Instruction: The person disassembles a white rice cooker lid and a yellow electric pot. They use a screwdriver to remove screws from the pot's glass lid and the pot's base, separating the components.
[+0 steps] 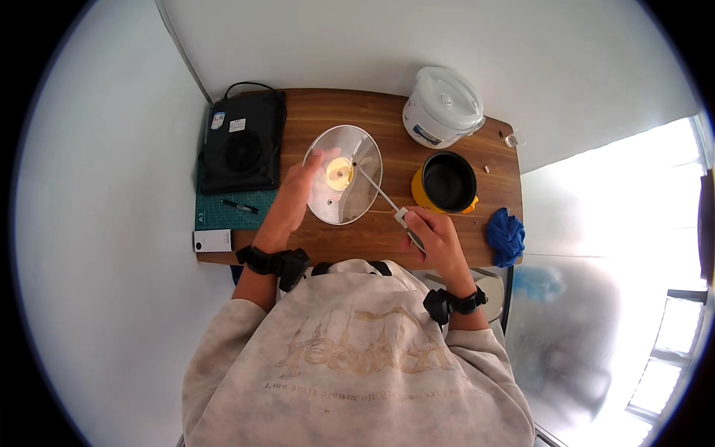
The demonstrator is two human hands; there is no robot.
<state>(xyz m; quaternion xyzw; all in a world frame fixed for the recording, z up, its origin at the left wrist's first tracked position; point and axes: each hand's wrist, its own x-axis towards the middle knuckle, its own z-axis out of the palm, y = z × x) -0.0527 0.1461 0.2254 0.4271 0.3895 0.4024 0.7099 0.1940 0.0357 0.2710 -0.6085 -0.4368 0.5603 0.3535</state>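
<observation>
Over the middle of the table, my left hand (293, 197) grips a round glass pot lid (363, 200) by its left side, the fingers partly showing through the glass. A yellow disc (339, 173) with a screw at its centre sits in the middle of the lid. My right hand (439, 244) is closed around the light-coloured handle of a screwdriver (381, 193). Its thin metal shaft slants up and left across the lid. The tip lies by a small dark spot just right of the yellow disc; whether it touches the glass I cannot tell.
A yellow pot (424, 192), black inside, stands to the right, with a white rice cooker (442, 104) behind it. At the left, a black hotplate (242, 153) rests near a green mat (212, 217), a pen (240, 206) and a white box (212, 241). A blue cloth (506, 237) lies far right.
</observation>
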